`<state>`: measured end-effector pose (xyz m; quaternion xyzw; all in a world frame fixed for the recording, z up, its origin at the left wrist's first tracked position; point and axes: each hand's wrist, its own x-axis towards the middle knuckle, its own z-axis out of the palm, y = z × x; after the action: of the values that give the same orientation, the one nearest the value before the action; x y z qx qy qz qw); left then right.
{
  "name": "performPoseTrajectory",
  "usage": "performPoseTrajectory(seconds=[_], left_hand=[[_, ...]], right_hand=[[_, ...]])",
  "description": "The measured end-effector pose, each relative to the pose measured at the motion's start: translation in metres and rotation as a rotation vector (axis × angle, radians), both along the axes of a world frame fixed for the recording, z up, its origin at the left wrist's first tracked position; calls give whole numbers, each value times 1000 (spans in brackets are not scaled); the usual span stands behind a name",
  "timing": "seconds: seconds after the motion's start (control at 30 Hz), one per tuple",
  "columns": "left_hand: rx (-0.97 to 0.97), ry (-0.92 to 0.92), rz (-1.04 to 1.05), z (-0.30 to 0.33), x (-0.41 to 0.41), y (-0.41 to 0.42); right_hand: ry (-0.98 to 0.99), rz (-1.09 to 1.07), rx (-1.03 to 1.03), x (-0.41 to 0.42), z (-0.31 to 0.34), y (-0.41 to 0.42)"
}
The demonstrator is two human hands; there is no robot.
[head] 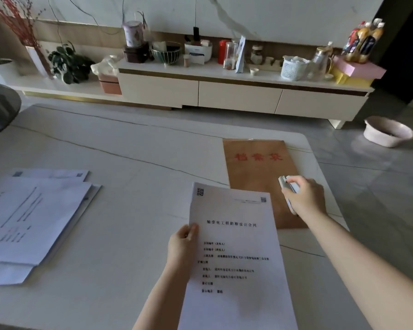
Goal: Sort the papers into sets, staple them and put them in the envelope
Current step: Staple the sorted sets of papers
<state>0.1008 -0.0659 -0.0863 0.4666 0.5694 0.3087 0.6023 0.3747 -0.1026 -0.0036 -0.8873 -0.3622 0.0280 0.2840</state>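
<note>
Nearby, loose papers [34,217] lie left on the table [129,163]; the left hand [181,241] pinches a printed set [236,258], the right hand [305,196] grips a white stapler [288,189] over the brown envelope [255,170].

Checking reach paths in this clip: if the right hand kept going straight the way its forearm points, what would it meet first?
Probably only the brown envelope beneath the right hand, which grips the stapler; beyond lies bare table. Height is unclear.

Dim, soft daylight; faint shadows; slight blur; wide-angle edge distortion.
</note>
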Motion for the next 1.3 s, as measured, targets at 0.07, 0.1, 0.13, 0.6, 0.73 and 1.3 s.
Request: performPoseTrajectory(seconds=[0.07,0.1,0.13,0.6,0.73,1.3], left_hand=[[20,-3,-22,-1,2,4],[26,-1,-31,-2,3,5],[36,3,-36,-3,3,7],[-19,-34,-54,11,4,6],[-4,-37,-57,20,4,-1],[149,-81,-77,71,-15,-31]], right_hand=[[-43,-46,-157,9,-6,10],[-42,-66,-227,13,-9,14],[-20,-90,-281,16,-14,18],[119,-123,-169,40,-5,27],[432,78,183,12,34,13],[1023,326,687,-86,91,-1]])
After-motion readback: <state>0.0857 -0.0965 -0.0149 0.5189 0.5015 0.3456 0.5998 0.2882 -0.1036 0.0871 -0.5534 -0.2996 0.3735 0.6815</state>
